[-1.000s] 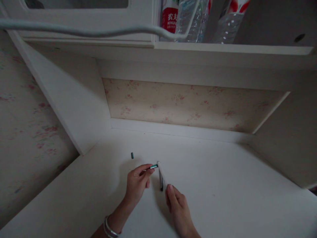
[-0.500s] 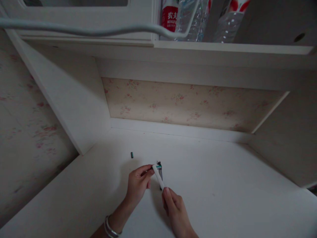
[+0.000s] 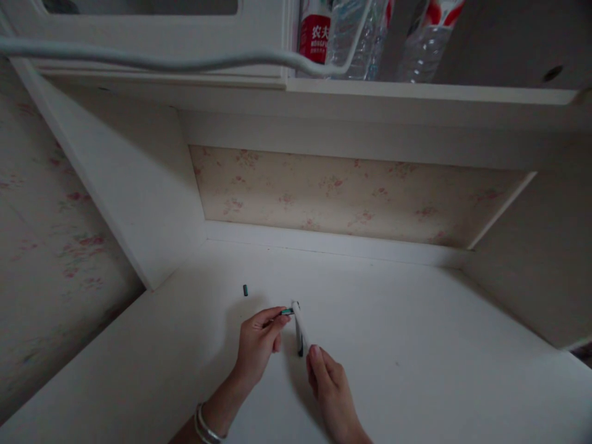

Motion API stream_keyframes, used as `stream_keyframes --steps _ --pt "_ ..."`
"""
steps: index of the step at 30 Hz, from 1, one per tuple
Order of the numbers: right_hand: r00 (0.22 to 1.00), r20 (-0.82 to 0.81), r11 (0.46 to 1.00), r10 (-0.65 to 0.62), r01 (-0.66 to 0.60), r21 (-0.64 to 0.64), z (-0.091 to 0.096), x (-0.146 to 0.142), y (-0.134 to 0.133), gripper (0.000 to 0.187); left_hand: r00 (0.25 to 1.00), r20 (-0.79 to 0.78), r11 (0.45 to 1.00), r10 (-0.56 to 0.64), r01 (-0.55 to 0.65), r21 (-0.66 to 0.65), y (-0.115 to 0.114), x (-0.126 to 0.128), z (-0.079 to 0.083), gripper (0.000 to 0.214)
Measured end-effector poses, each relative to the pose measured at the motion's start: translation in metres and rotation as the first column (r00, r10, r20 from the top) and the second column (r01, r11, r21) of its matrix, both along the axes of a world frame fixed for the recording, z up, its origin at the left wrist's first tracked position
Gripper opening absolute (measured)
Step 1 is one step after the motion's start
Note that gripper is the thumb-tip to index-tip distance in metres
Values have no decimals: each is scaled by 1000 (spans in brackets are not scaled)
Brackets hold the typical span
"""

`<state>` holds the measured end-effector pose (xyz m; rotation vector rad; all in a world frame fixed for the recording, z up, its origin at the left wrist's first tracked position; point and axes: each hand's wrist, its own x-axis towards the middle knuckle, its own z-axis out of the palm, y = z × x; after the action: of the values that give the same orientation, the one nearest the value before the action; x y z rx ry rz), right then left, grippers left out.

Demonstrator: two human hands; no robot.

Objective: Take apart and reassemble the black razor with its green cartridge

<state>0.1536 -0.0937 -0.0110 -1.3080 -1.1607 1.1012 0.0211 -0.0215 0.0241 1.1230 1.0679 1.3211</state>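
A: Which containers do we see?

B: We see 1 open shelf compartment (image 3: 416,92) above the desk (image 3: 416,345). In it stand a bottle with a red label (image 3: 314,31) and at least 2 clear plastic bottles (image 3: 365,37), packed close together. Their tops are cut off, so we cannot tell how full they are. A grey cable (image 3: 139,60) sags across the front of the shelf.

A: And the hands?

B: Our left hand (image 3: 259,339), with bracelets (image 3: 206,425) on the wrist, pinches a small green piece (image 3: 287,311) between thumb and forefinger. Our right hand (image 3: 330,388) grips the near end of a slim white device (image 3: 301,325), fingers closed narrowly on it. The device stands on its edge in the middle of the desk, and its far end is just beside the green piece. We cannot tell whether the 2 touch.

A: Anything else near them?

B: We see 1 dark little cylinder (image 3: 245,290) lying alone on the desk, left of the hands and apart from them.

A: What differs from half a second ago?

B: Then the device leaned left, its far end lay over the green piece and a dark part showed behind it. Now we see it swung back, nearly edge-on. Both hands stay where they were, and the cylinder has not moved.
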Motion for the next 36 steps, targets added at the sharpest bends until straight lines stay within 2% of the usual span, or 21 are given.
stream_keyframes --steps 3,7,12,16,20,25,30,34,36 --pt "999 10 999 51 -51 8 0 -1 1 50 1000 25 1000 -12 13 -7 1 0 -2 40" --pt "1000 -14 1000 -18 18 2 -2 0 3 49 997 71 1000 -29 29 5 1 0 -5 37" --pt "998 -11 998 57 -57 -4 -2 0 2 49 996 86 1000 -26 27 -7 2 0 -6 37" --pt "999 -41 1000 -6 5 -20 1 0 2 50 997 77 1000 -14 14 5 2 0 -5 36" --pt "998 -9 998 64 -64 -22 2 -1 2 52 997 69 1000 -25 25 -6 3 0 -4 37" --pt "1000 -4 1000 -13 13 -17 2 0 3 52 998 69 1000 -9 9 4 2 1 -3 37" --pt "994 -61 995 93 -95 -28 1 1 2 51 997 71 1000 -16 17 -9 2 2 -1 37" --pt "998 -58 1000 25 -26 -13 1 2 2 51 998 59 1000 -20 20 2 1 2 0 36" --pt "998 -39 999 40 -41 -13 2 1 2 52 998 58 1000 -9 10 -9 1 2 0 37"
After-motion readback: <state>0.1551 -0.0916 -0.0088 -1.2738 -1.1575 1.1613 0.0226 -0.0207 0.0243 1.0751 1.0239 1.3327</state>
